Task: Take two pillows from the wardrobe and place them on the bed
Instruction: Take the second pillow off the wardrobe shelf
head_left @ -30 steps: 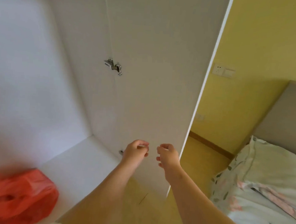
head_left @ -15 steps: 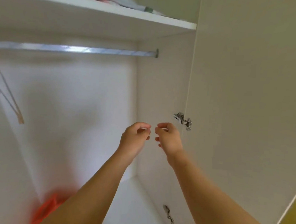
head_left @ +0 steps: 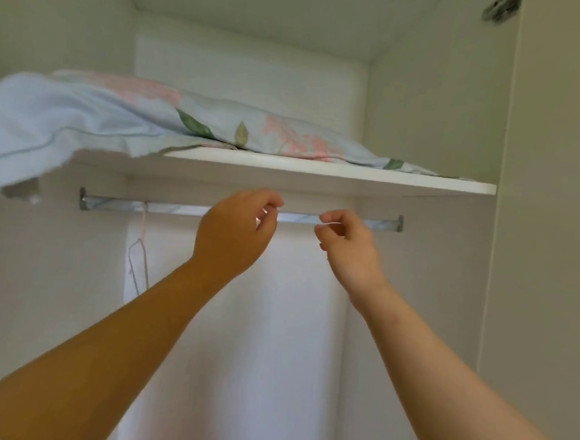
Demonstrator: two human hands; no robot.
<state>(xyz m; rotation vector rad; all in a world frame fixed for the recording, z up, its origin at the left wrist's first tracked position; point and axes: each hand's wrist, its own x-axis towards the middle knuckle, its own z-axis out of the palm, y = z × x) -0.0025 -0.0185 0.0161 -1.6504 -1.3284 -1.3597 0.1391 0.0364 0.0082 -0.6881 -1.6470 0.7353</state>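
A pale blue floral pillow (head_left: 220,122) lies flat on the wardrobe's upper shelf (head_left: 319,175), its left corner (head_left: 16,139) hanging over the shelf edge. Whether a second pillow lies with it I cannot tell. My left hand (head_left: 234,229) and my right hand (head_left: 348,244) are raised side by side just below the shelf, in front of the hanging rail. Both have loosely curled fingers and hold nothing. Neither touches the pillow.
A metal hanging rail (head_left: 166,207) runs under the shelf, with one thin hanger (head_left: 140,257) on its left part. The wardrobe's white back and side walls enclose the space. The open door (head_left: 555,238) with a hinge (head_left: 500,7) stands at the right.
The view has swung from the wardrobe floor and bed up to the top shelf. Both hands have risen together toward the shelf, still holding nothing.
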